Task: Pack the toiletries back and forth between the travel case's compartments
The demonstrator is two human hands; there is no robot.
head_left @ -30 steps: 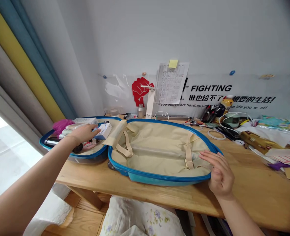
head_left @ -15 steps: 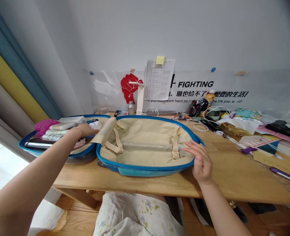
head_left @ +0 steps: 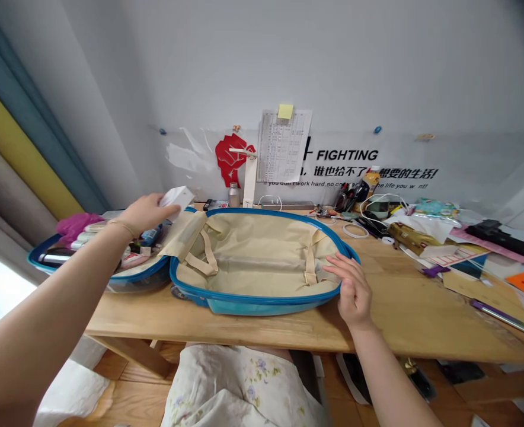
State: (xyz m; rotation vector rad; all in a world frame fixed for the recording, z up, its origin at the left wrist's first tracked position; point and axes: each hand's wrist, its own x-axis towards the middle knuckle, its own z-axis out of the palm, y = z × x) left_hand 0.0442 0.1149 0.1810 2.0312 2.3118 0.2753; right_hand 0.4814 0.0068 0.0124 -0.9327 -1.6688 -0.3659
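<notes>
A small white box (head_left: 178, 200) is held in my left hand (head_left: 145, 214), raised above the left half of an opened blue suitcase. That left half (head_left: 149, 279) holds a magenta cloth bundle (head_left: 76, 228), several pale packs and tubes, a dark cylinder (head_left: 56, 257) and a small blue item (head_left: 150, 237); my forearm covers part of them. The right half (head_left: 262, 305) lies open with a beige lining and two beige straps (head_left: 310, 258). My right hand (head_left: 354, 290) rests over its right rim, fingers stretched inward and not closed around anything.
The suitcase lies on a wooden desk (head_left: 262, 332). Behind it stand a white lamp (head_left: 250, 184) and a small silver bottle (head_left: 233, 196). At right are cables, a yellow bottle (head_left: 369, 184), a gold pouch (head_left: 411, 236), papers and a purple pen (head_left: 502, 316).
My left hand has risen out of the suitcase's left half, bringing the white box up with it. My right hand stays on the rim. The view has shifted slightly.
</notes>
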